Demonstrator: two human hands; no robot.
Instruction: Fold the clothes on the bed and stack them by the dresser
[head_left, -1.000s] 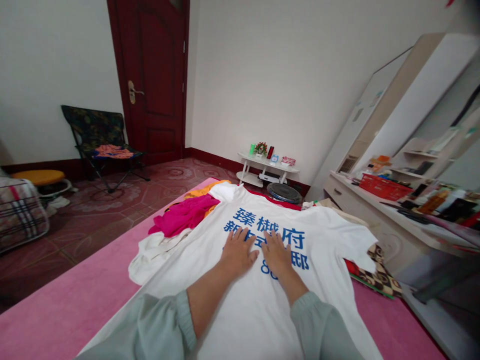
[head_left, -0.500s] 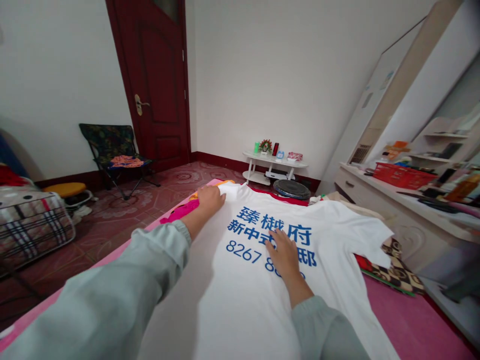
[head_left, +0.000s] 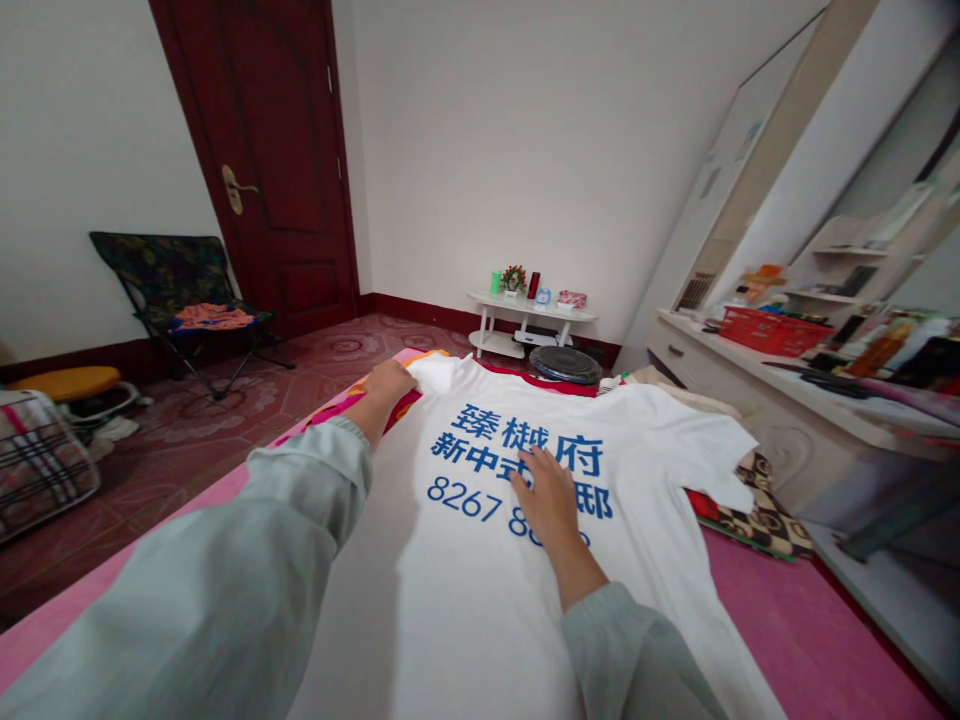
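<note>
A white T-shirt [head_left: 465, 590] with blue printed characters and digits lies spread out, print up, on a pink-covered surface [head_left: 780, 600]. My left hand [head_left: 390, 384] is at the shirt's left sleeve, its fingers curled over and closed on the sleeve cloth. Resting on the print in the middle of the chest, my right hand [head_left: 549, 496] has its fingers apart and flat, covering some of the characters and digits. Bright pink and orange cloth [head_left: 341, 408] shows beneath my left wrist and beside the sleeve.
Folded brown-and-cream patterned cloth [head_left: 772, 505] lies by the right sleeve. Beyond the far edge are a round black lidded object [head_left: 564, 363] and a small white table [head_left: 499, 344]. A dresser with a red basket [head_left: 772, 328] stands right; a camouflage folding chair [head_left: 169, 275] stands left.
The view has shifted slightly, so the room's things sit further left. My left hand has drawn the sleeve outward to the left, while my right hand stays on the print.
</note>
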